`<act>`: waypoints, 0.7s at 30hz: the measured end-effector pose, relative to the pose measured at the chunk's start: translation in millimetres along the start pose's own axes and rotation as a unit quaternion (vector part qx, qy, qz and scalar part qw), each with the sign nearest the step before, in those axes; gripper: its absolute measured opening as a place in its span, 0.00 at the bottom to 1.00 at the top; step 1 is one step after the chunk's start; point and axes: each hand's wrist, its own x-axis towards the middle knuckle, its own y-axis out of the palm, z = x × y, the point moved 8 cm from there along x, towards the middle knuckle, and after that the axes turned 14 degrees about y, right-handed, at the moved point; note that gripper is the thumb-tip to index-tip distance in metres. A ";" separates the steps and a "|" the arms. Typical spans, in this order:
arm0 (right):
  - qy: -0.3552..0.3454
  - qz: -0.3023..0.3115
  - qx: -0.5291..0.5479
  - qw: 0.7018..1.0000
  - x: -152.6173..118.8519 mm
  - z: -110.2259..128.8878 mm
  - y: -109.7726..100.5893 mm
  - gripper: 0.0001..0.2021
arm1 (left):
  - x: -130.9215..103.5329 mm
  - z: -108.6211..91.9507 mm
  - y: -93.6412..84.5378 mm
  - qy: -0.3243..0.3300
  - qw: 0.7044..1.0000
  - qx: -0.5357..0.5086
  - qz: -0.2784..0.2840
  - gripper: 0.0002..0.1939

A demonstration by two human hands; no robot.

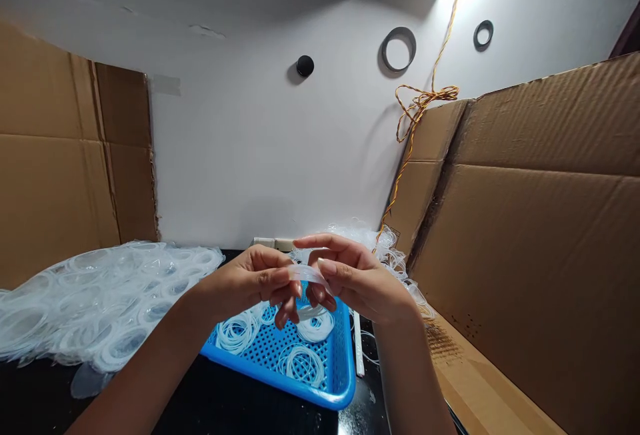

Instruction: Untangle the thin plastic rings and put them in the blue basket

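Between my two hands, above a blue plastic basket [295, 391], is a small bundle of translucent white rings [307, 274]. My left hand [250, 280] pinches its left end between thumb and fingers. At its right end, my right hand [357, 281] holds it with the thumb and fingers, the index finger stretched over the top. Several coils of thin white rings lie in the basket, one [303, 365] near its front and another [315, 325] just below my hands. The fingertips under the bundle are partly hidden.
Flat clear bags of white rings [145, 275] are piled at left. Loose rings [393, 258] lie behind at right, near a white strip [359, 345]. Cardboard panels [540, 221] stand on both sides; an orange twisted cord [400, 175] hangs along the wall.
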 end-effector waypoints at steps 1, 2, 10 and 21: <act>0.004 0.004 0.001 1.000 -0.3 -0.2 1.0 0.13 | 0.4 -1.8 -0.5 0.010 1.000 -0.009 0.001 0.12; 0.004 0.008 -0.001 1.000 -0.6 -0.1 1.5 0.13 | 0.9 -3.6 -1.4 0.020 1.000 -0.015 0.002 0.12; -0.025 0.001 -0.041 0.999 -2.2 2.2 -0.6 0.16 | -2.6 7.1 2.8 -0.044 0.997 0.000 0.057 0.19; -0.006 -0.021 -0.022 1.000 -1.8 1.6 0.6 0.11 | -3.9 7.3 -6.9 -0.042 0.996 0.082 0.020 0.16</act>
